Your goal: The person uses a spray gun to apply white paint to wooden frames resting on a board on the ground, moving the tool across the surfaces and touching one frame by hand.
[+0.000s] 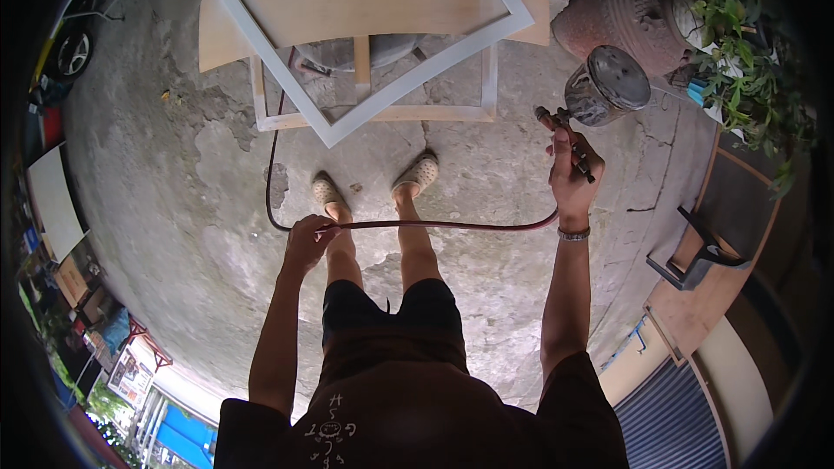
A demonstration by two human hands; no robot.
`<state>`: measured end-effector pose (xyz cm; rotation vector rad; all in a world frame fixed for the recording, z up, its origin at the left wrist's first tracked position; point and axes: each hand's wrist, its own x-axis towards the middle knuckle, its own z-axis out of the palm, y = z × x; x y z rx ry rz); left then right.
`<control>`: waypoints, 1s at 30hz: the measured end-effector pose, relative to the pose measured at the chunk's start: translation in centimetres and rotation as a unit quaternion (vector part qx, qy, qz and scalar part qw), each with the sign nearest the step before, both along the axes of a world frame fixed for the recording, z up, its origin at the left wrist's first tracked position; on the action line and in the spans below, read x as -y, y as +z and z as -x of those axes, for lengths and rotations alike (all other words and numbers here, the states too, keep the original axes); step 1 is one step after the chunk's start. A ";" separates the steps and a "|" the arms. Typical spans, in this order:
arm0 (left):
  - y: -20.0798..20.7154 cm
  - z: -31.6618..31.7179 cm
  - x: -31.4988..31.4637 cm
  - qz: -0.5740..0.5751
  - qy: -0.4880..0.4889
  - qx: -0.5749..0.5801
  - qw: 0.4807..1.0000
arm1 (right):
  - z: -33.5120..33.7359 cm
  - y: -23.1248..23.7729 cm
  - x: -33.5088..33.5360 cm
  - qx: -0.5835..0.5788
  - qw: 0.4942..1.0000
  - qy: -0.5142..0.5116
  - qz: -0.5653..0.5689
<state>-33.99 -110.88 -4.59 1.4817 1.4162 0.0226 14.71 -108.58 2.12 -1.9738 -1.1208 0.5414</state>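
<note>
My right hand [575, 175] is closed around the handle of a spray gun [556, 122], held out to the right. A round, dark-stained metal cup [606, 85] sits at the gun's front end. From this hand a dark red hose [434, 225] runs across in front of my legs to my left hand [307, 245], whose fingers are closed on it. Past the left hand, the hose bends away toward the far side. Ahead, a white-grey rectangular frame [426, 78] rests at an angle over a pale wooden board [391, 0].
Below the board, another wooden frame [434, 115] is partly visible. A large clay pot [621, 13] and leafy plants [738, 61] stand at the far right. To the right, a black bracket-like object [704, 252] lies on a brown panel [695, 313]. The concrete floor [200, 200] is cracked.
</note>
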 end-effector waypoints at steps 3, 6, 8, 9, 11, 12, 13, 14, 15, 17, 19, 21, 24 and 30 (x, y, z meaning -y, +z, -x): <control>0.2 0.6 0.2 -0.024 -0.015 -0.010 1.000 | 0.6 0.0 -0.3 -0.043 0.998 0.022 0.042; 0.5 0.2 0.3 -0.030 -0.010 -0.007 0.999 | -0.3 -0.8 -1.9 0.000 0.999 0.003 0.042; 0.5 -0.3 0.5 -0.031 0.008 0.004 0.999 | -1.5 -1.4 -3.2 0.037 0.998 -0.013 0.048; 0.4 -0.4 0.6 -0.031 0.017 0.008 0.999 | -2.1 -2.3 -3.8 0.074 0.997 -0.018 0.011; 0.4 -0.8 1.0 -0.032 0.031 0.021 0.999 | -3.3 -2.9 -4.7 0.091 0.995 -0.040 0.004; 0.4 -1.1 0.9 -0.036 0.036 0.030 0.998 | -3.9 -2.6 -5.1 0.102 0.993 -0.054 -0.002; 0.5 -1.5 0.9 -0.033 0.042 0.038 0.998 | -4.3 -2.1 -5.4 0.124 0.990 -0.068 -0.011; 0.7 -1.6 1.1 -0.028 0.050 0.044 0.997 | -4.4 -2.1 -5.7 0.142 0.986 -0.080 -0.019; 0.8 -1.7 1.3 -0.024 0.059 0.049 0.997 | -4.5 -2.2 -5.8 0.161 0.982 -0.092 -0.026; 0.8 -1.5 1.7 -0.028 0.065 0.049 0.996 | -4.8 -2.9 -5.7 0.174 0.978 -0.115 -0.018; 1.0 -0.9 2.0 -0.025 0.066 0.044 0.996 | -4.6 -3.3 -5.4 0.179 0.975 -0.125 -0.029; 1.1 0.1 2.3 -0.020 0.062 0.032 0.997 | -2.8 -2.7 -5.3 0.132 0.984 -0.117 -0.026; 1.2 2.2 2.7 -0.020 0.050 0.016 0.998 | 0.1 -3.0 -4.0 0.074 0.993 -0.090 -0.015; 2.0 7.3 3.1 -0.050 0.026 -0.013 0.998 | 7.0 -3.4 -1.5 -0.003 1.000 -0.030 -0.002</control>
